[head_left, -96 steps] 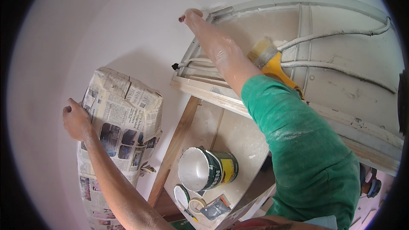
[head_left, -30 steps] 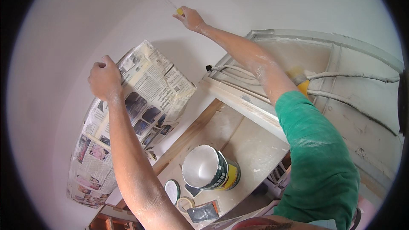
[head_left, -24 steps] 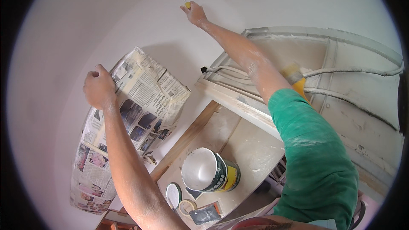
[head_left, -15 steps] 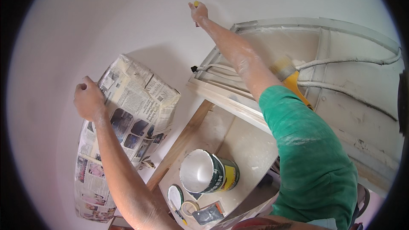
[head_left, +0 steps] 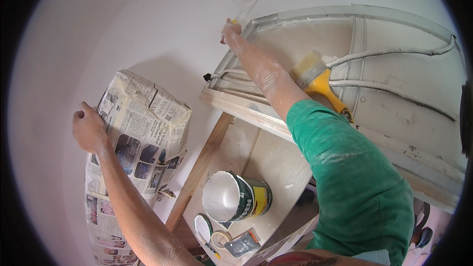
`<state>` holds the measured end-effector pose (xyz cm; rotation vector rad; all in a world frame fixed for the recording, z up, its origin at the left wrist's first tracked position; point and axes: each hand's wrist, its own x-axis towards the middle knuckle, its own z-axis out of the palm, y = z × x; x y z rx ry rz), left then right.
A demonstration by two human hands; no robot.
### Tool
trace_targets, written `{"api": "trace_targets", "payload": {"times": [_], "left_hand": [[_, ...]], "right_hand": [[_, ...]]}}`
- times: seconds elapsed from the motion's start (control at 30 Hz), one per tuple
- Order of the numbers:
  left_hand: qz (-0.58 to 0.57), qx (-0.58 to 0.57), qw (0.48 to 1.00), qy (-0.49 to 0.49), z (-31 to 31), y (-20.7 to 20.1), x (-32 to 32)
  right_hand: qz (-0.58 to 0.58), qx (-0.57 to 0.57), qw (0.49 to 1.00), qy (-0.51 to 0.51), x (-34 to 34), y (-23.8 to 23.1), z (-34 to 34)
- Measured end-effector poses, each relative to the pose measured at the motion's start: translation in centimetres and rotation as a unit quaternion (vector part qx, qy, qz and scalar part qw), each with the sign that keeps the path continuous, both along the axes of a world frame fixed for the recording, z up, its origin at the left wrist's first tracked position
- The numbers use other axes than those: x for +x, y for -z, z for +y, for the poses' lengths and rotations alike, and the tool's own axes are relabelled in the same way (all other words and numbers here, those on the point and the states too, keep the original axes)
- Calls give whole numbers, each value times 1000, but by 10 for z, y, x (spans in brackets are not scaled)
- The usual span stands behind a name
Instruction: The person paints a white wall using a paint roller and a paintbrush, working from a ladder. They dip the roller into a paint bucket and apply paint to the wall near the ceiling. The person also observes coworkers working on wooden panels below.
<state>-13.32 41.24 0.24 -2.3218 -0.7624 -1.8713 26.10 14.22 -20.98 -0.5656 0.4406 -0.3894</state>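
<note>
My right hand is closed around a putty knife with a yellow handle, at arm's length near the wall corner. Its thin blade points up and to the right, close to the white wall. My left hand is curled beside the upper left edge of a bulky newspaper-wrapped unit at the wall. Whether those fingers hold anything is hidden. Beneath my right arm, a broad paintbrush with a yellow handle lies on a dusty framed panel.
Pale cables run across the panel. Lower down, a paint bucket with whitish contents stands on a board. Near it are a small round tub, a roll of tape and a dark flat scraper.
My right hand has come down toward the panel's corner, and the blade now tilts to the right. My left hand remains curled beside the wrapped unit. The view has shifted slightly.
</note>
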Motion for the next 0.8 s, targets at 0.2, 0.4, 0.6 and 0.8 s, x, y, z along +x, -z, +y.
{"api": "trace_targets", "payload": {"times": [0.2,0.4,0.6,0.8], "left_hand": [[17,-13,1000,-2,-2,4,-3],[-2,8,1000,6,-8,0,-3],[13,22,1000,-15,7,6,-6],[9,3,1000,9,0,0,-1]], "right_hand": [[17,102,992,-70,7,24,4],[-1,60,993,-98,38,33,-28],[25,156,985,-67,-6,22,5],[-57,159,984,-54,6,-41,-39]]}}
